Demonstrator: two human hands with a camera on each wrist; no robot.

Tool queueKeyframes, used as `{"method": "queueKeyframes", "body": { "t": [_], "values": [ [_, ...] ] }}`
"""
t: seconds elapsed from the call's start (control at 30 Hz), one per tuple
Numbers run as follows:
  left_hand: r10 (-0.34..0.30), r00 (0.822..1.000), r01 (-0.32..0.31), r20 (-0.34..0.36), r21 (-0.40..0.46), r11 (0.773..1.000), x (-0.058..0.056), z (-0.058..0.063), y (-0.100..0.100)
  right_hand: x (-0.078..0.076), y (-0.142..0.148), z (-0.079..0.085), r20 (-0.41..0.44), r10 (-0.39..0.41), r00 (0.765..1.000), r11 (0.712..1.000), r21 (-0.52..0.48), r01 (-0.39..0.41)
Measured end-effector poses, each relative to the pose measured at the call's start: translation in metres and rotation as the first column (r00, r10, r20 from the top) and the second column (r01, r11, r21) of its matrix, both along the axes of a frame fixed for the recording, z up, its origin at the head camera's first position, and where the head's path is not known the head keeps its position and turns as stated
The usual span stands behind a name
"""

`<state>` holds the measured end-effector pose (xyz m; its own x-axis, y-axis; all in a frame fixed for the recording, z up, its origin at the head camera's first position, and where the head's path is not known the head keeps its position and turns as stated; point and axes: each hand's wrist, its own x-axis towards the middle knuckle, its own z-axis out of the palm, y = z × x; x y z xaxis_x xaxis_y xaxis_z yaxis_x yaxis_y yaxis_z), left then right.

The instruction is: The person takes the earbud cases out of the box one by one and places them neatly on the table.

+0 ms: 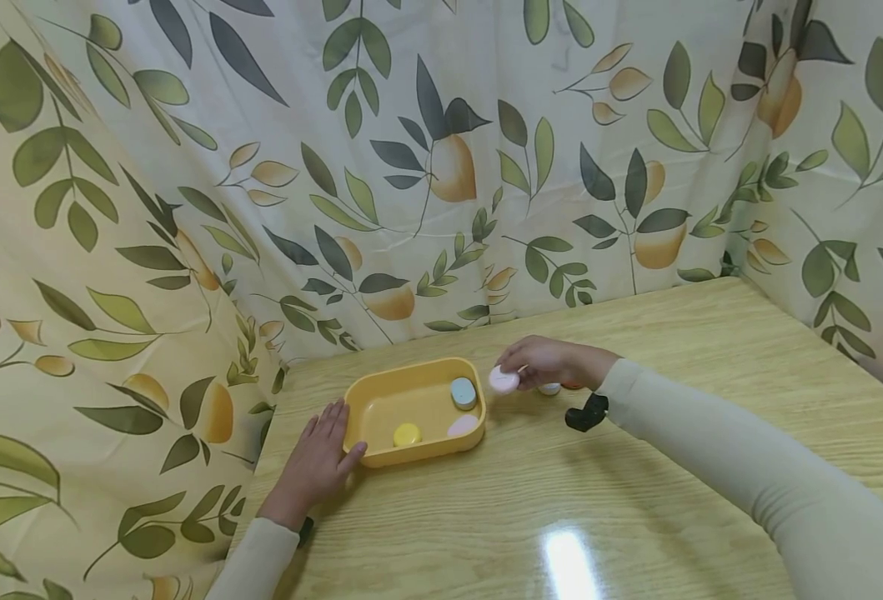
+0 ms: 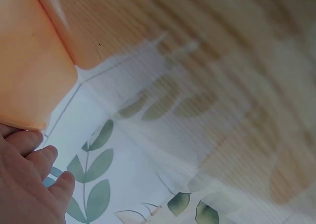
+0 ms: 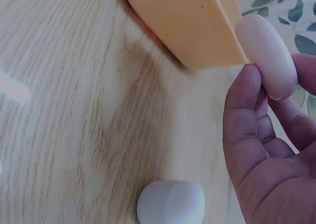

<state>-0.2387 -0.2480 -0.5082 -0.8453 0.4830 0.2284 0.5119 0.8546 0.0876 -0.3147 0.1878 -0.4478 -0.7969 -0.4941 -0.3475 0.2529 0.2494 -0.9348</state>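
My right hand (image 1: 546, 362) pinches a pale pink, smooth rounded disc (image 1: 504, 380) between thumb and fingers, just beyond the right wall of the yellow tray (image 1: 381, 457). In the right wrist view the disc (image 3: 266, 56) is seen edge-on, close to the tray's outer wall (image 3: 192, 26). My left hand (image 1: 323, 454) rests at the tray's left end, fingers fairly straight and thumb apart near the front rim. Inside the tray lie a light blue round piece (image 1: 464, 393), a yellow round piece (image 1: 407, 434) and a pink oval piece (image 1: 462, 425).
A white rounded piece (image 3: 170, 203) stands on the wooden table (image 1: 441, 517), near my right hand. Beside it an orange-red piece (image 1: 572, 385) is mostly hidden by the wrist. Leaf-patterned curtains (image 1: 426, 250) border the table at the back and sides.
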Motion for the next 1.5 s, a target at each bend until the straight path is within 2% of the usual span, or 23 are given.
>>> {"method": "queueKeyframes", "body": {
  "t": [0.4,0.7,0.97,1.23,1.5],
  "values": [
    [-0.006,1.000,0.005,-0.012,-0.017,1.000,0.000,0.001,-0.001,0.003,0.024,0.000,-0.024,-0.029,0.999,1.000,-0.003,0.029],
    [0.006,1.000,-0.005,0.031,-0.026,1.000,0.002,0.004,0.000,0.005,0.043,-0.005,-0.011,-0.064,0.998,0.998,-0.011,0.064],
    [-0.003,1.000,0.004,0.006,-0.036,0.999,0.002,0.005,0.001,0.008,0.063,-0.006,-0.018,-0.089,0.996,0.996,0.006,0.089],
    [0.015,1.000,-0.013,0.028,-0.063,0.998,0.002,0.011,0.002,0.009,0.080,-0.010,0.013,-0.105,0.994,0.994,-0.040,0.106],
    [0.016,1.000,-0.014,0.020,-0.076,0.997,0.002,0.011,0.003,0.013,0.095,-0.013,0.022,-0.124,0.992,0.990,-0.061,0.125]
  ]
}}
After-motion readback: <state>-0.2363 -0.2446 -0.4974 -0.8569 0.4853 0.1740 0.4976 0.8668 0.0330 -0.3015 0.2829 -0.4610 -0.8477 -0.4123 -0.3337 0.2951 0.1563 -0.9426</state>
